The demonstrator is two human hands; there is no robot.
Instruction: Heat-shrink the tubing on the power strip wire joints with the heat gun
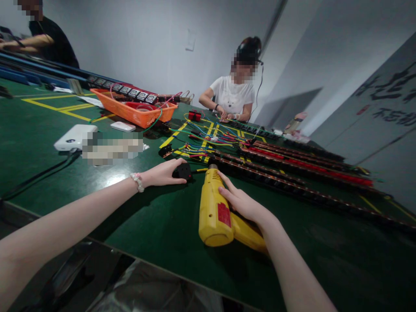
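Note:
My left hand (166, 174) grips a small black block (183, 172) with a red spot, thumb and fingers around its left side. A short yellow-ended wire (202, 170) runs from near the block toward the nozzle of a yellow heat gun (214, 208). My right hand (242, 201) holds the heat gun, its fingers along the right side of the barrel and the palm over the start of the handle. The gun's nozzle points away from me, toward the wire bundles. The fingers' far sides are hidden.
Long black strips (292, 188) with coloured wires (198, 149) lie to the right. An orange basket (130, 113) stands back left, near a white box (75, 136) with a black cable. A co-worker in white (232, 97) works across the green table (156, 229); another person (53, 41) is far left.

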